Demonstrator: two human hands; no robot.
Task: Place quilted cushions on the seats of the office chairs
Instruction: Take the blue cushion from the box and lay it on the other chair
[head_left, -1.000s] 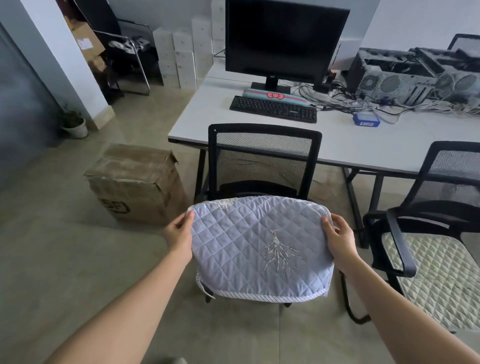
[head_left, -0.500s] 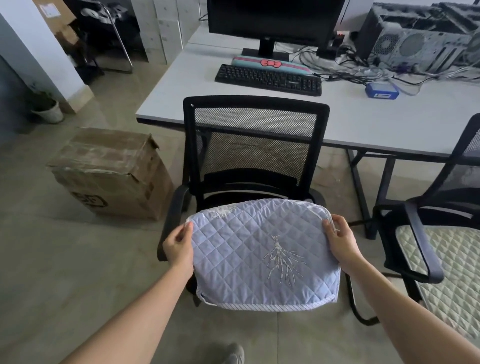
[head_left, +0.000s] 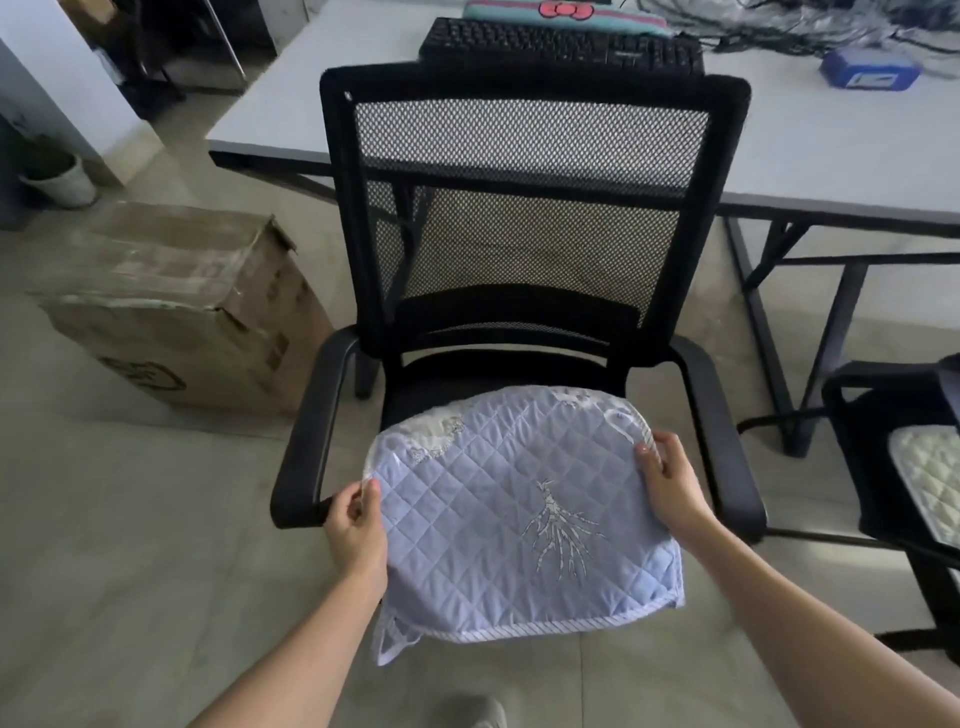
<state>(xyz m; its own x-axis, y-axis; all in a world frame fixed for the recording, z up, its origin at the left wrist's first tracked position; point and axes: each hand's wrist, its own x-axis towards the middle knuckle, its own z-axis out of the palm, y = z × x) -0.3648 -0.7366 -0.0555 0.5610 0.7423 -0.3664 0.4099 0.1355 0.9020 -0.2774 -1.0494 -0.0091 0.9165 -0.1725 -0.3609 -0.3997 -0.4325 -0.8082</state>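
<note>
We are holding the blue quilted cushion over the front of the black mesh office chair. Our left hand is pinching the cushion's left edge, thumb on top and fingers hidden underneath. Our right hand is gripping the right edge nearer the chair's backrest, thumb over the striped piping. The cushion is hanging between both hands, its far edge over the dark seat, its near edge overhanging the seat front toward us. Whether the far edge is touching the seat we cannot tell.

To do this step well, we are judging that the cushion needs sliding back toward the backrest, kept level and centred between the two armrests, so the far corners are landing first and the embroidered sprig is staying face up. The loose corner tab on the near left side could be folding under; we are watching it.

To the right of the chair, a second office chair is already carrying a pale green quilted cushion. Left of the chair, a cardboard box is sitting on the floor; behind the backrest, a desk with a black keyboard.
</note>
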